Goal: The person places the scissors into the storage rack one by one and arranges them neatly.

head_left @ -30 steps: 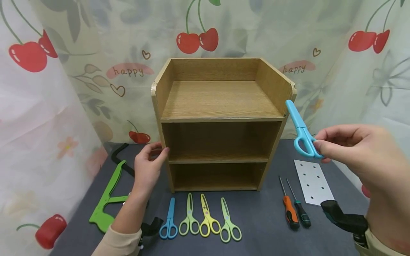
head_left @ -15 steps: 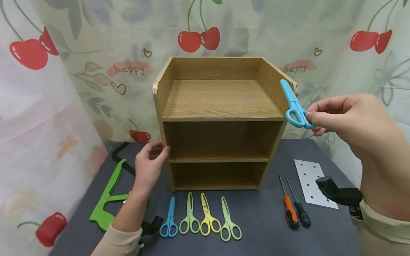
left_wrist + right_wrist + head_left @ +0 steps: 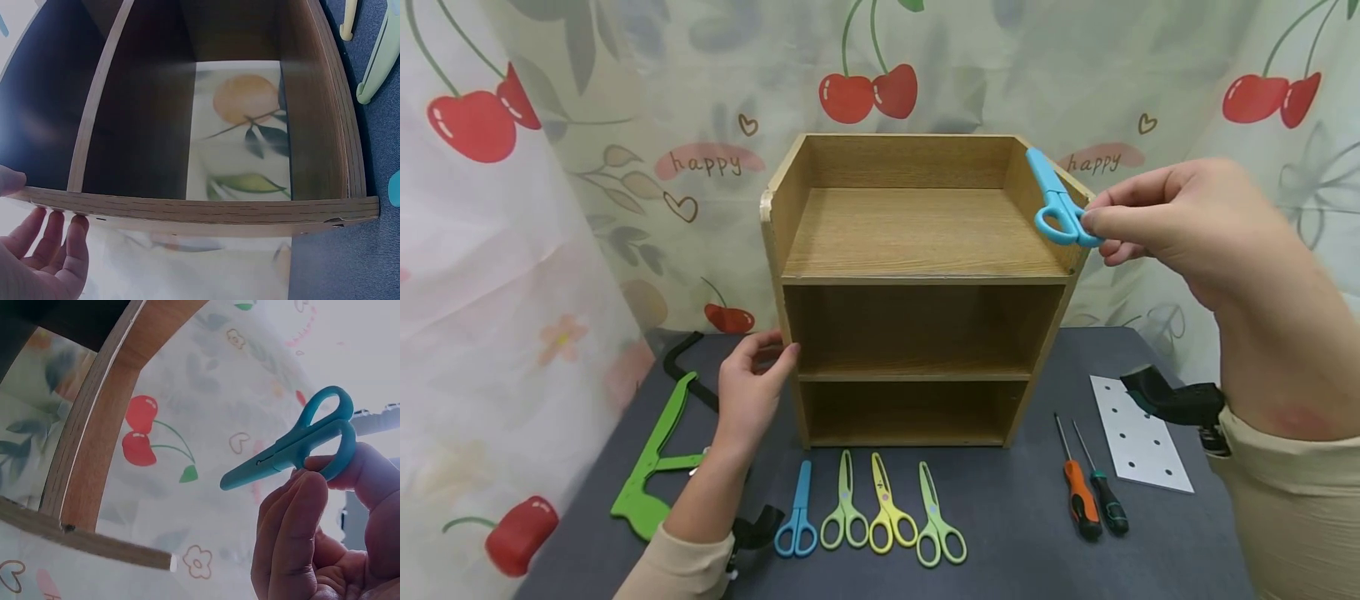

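Note:
My right hand [image 3: 1180, 217] pinches a pair of light blue scissors [image 3: 1054, 196] by one handle loop. The scissors tilt with their covered blades up and left, in front of the top tier's right side wall. In the right wrist view, thumb and fingertips meet on the loop of the scissors [image 3: 294, 447]. A wooden shelf [image 3: 925, 282] with an open top and two lower compartments stands upright on the table. With thumb in front and fingers on the outer side, my left hand [image 3: 752, 383] grips its left side panel, also seen in the left wrist view [image 3: 206, 209].
Before the shelf lie blue scissors [image 3: 797, 517], yellow scissors [image 3: 883, 508] and two green pairs. A green-framed tool [image 3: 655, 475] lies at left. Right are an orange screwdriver [image 3: 1078, 492], a dark green screwdriver [image 3: 1107, 500] and a white plate with holes [image 3: 1138, 442].
My right hand has risen and moved left with the light blue scissors, from beside the shelf to its top right side. My left hand keeps its grip on the side panel.

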`<state>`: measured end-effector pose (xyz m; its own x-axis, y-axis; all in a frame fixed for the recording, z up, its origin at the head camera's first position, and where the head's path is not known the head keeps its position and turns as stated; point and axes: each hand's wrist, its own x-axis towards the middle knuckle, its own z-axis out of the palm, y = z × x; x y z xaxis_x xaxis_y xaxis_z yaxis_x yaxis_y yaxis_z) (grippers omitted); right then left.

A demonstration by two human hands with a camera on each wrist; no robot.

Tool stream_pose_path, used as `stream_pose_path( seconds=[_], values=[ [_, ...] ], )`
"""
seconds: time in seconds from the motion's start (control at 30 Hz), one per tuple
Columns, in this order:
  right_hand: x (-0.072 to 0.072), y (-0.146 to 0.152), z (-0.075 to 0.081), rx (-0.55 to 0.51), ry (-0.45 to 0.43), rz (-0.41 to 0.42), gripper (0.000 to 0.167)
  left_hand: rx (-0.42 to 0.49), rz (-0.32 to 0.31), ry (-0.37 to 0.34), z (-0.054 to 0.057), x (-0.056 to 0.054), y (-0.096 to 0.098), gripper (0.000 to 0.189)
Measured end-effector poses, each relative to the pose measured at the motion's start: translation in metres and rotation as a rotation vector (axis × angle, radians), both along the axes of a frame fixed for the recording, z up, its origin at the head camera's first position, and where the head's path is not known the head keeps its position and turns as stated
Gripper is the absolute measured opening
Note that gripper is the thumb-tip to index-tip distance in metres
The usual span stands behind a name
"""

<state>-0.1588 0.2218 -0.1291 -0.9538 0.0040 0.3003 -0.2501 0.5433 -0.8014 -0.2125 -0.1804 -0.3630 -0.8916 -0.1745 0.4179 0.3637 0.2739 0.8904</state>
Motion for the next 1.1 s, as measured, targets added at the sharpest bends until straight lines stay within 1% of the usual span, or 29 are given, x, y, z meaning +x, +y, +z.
stream_pose_path(
  seconds=[0.07,0.17,0.2,0.33,0.4,0.5,0.7,0.87,0.97,1.1],
  values=[
    [-0.005,-0.005,0.003,0.009,-0.003,0.000,0.003,0.000,-0.001,0.006,0.000,0.000,0.000,0.036],
    [-0.012,-0.014,0.009,0.016,-0.004,-0.006,0.009,0.001,-0.001,0.013,0.000,0.000,0.000,0.036],
    [-0.014,-0.017,0.010,0.017,-0.005,-0.005,0.014,0.002,-0.001,0.014,0.000,0.000,0.000,0.036],
    [-0.024,-0.026,0.019,-0.014,-0.028,0.000,0.018,0.006,-0.001,0.016,-0.001,0.000,0.000,0.035],
    [-0.029,-0.031,0.024,-0.018,-0.039,0.005,0.024,0.008,-0.003,0.017,-0.001,0.000,0.000,0.035],
    [-0.037,-0.038,0.029,-0.041,-0.050,0.016,0.027,0.007,-0.005,0.020,-0.001,-0.001,0.000,0.035],
    [-0.052,-0.058,0.035,-0.130,-0.078,0.056,0.020,-0.006,-0.001,0.034,0.000,-0.001,0.000,0.036],
    [-0.058,-0.080,0.035,-0.089,-0.092,0.078,0.021,-0.008,0.005,0.033,0.001,0.000,0.001,0.035],
    [-0.061,-0.092,0.035,-0.071,-0.094,0.086,0.017,-0.007,0.004,0.032,0.001,0.000,0.001,0.035],
    [-0.066,-0.108,0.035,-0.077,-0.103,0.103,0.014,-0.007,0.001,0.036,0.000,0.000,0.000,0.035]
  ],
)
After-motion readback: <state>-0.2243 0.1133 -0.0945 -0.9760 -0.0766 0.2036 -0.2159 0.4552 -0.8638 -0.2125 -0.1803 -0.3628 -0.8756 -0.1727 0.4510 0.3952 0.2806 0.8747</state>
